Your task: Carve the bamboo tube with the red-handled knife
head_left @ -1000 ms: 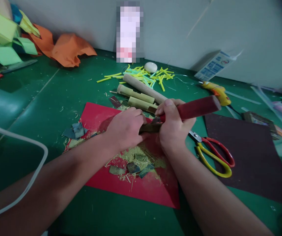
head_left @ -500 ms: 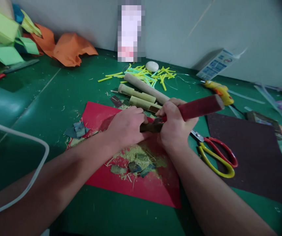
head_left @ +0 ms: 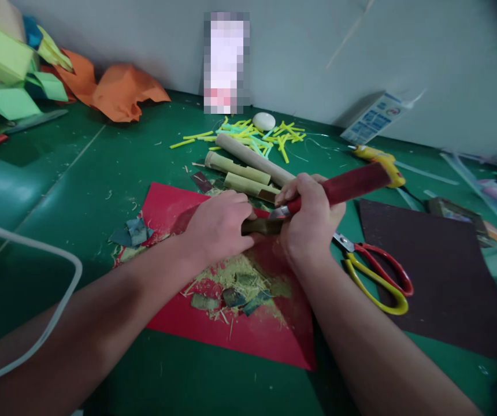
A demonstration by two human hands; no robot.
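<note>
My left hand [head_left: 220, 225] is closed around a short dark bamboo piece [head_left: 260, 226], held level above a red paper sheet [head_left: 270, 332]. My right hand [head_left: 311, 222] grips a knife with a long red handle [head_left: 350, 184]; its small blade [head_left: 277, 212] rests against the bamboo piece between the two hands. A heap of pale shavings and bark chips [head_left: 240, 289] lies on the red sheet just below my hands.
Bamboo sticks [head_left: 237, 169] and a wooden dowel [head_left: 252, 158] lie behind my hands, with yellow-green straw bits [head_left: 274, 134] and a white egg-shaped thing [head_left: 264, 121]. Scissors [head_left: 376, 271], a dark sheet [head_left: 439, 271], a yellow glue gun [head_left: 376, 155] lie right. Orange paper [head_left: 122, 89] is far left.
The knife handle has tilted slightly lower and the blade has shifted a little along the bamboo piece; both hands keep their grips.
</note>
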